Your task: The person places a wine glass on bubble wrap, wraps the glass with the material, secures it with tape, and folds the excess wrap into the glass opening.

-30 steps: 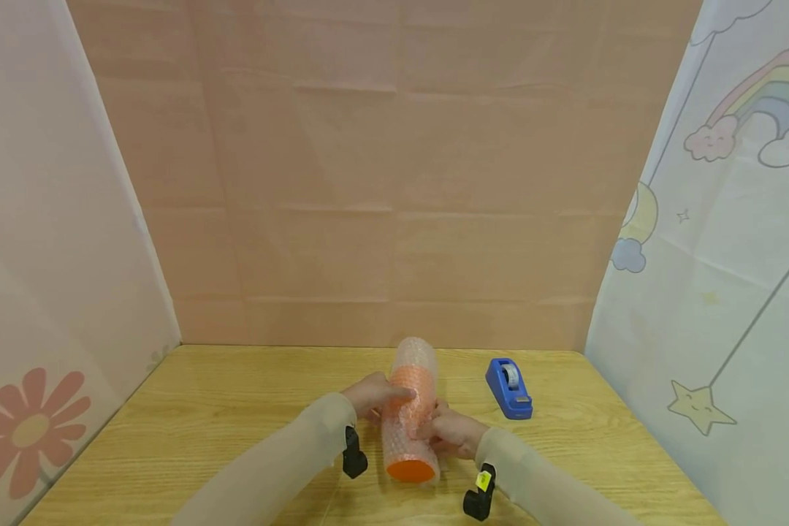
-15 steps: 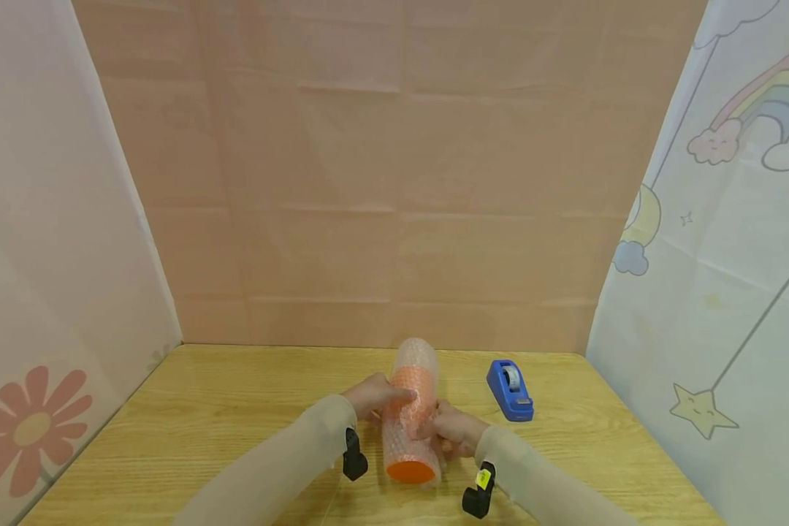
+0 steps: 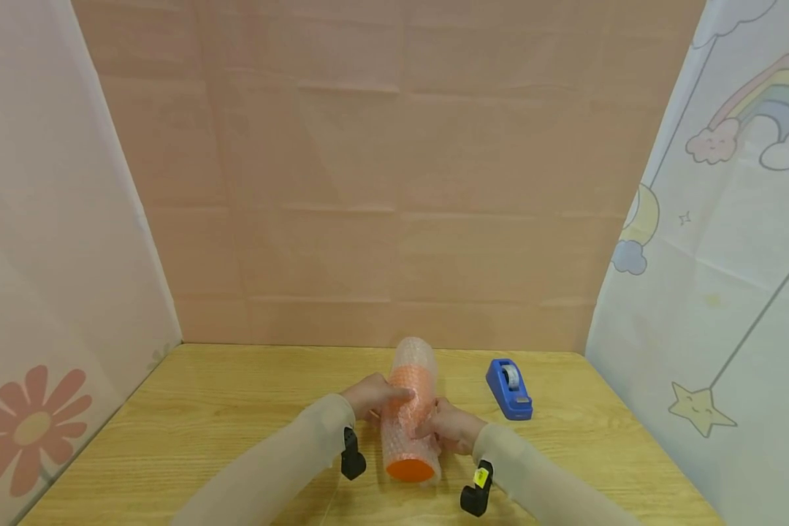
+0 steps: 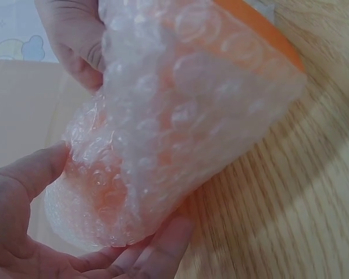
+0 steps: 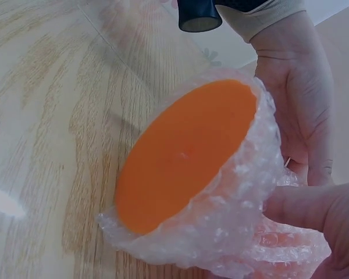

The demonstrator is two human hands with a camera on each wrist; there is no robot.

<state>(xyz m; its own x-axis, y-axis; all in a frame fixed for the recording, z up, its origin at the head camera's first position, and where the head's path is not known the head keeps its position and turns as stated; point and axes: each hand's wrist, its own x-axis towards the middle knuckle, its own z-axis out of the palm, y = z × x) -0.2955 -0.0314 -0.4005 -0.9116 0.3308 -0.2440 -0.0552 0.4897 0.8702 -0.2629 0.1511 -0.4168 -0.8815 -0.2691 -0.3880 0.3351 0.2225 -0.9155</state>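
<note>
An orange cylinder (image 3: 410, 470) lies on the table wrapped in bubble wrap (image 3: 414, 356), its flat orange end facing me. My left hand (image 3: 370, 394) holds the roll's left side, thumb on top and fingers along the lower side in the left wrist view. Nearer the front, my right hand (image 3: 455, 428) grips the right side, its thumb pressing the wrap (image 5: 232, 215). A wrap edge slants across the roll (image 4: 180, 116) in the left wrist view. The right hand's lower fingers are partly hidden by the roll.
A blue tape dispenser (image 3: 509, 389) with a roll of tape stands to the right of the wrapped cylinder. The wooden table (image 3: 237, 409) ends at a pinkish backdrop (image 3: 342, 256), with patterned cloth (image 3: 703, 292) at the sides. Both wrists carry black cameras.
</note>
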